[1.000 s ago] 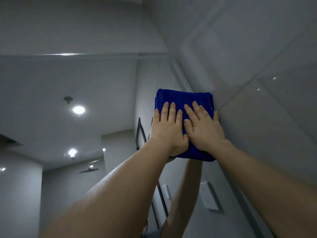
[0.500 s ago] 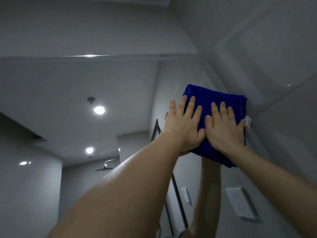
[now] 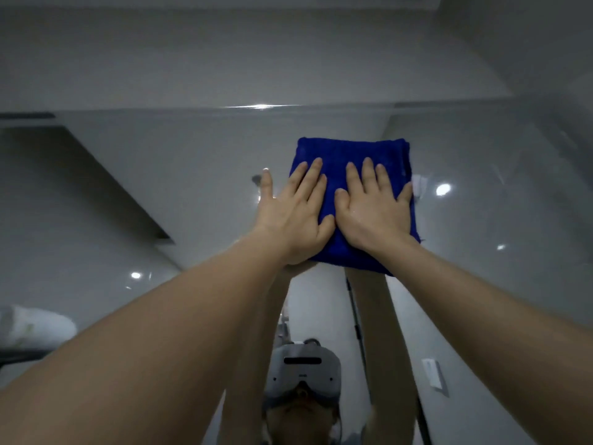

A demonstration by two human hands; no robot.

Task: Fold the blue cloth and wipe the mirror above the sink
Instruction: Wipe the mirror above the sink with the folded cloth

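Mirror [image 3: 192, 187] glass fills most of the view and is bounded on top by a straight edge under grey wall tile [image 3: 288, 59]. Blue cloth [image 3: 349, 152] is folded into a thick square and pressed flat on the glass, high up. A narrow strip of bare glass is left between its top edge and the mirror's top edge.

Left grip [image 3: 295, 216] and right grip [image 3: 373, 210] are laid side by side on the cloth, thumb sides together, fingers straight and spread. Nothing is pinched or curled round.

- Left little finger is off the cloth's left edge, on bare glass.
- Right little finger is laid along the right edge, beside a white tag [image 3: 418, 184].
- Wide bare glass is seen left of and below the cloth.
- The mirror's right limit cannot be told.
- Reflected: both forearms, grey headset [image 3: 303, 370], ceiling spotlight [image 3: 442, 189].
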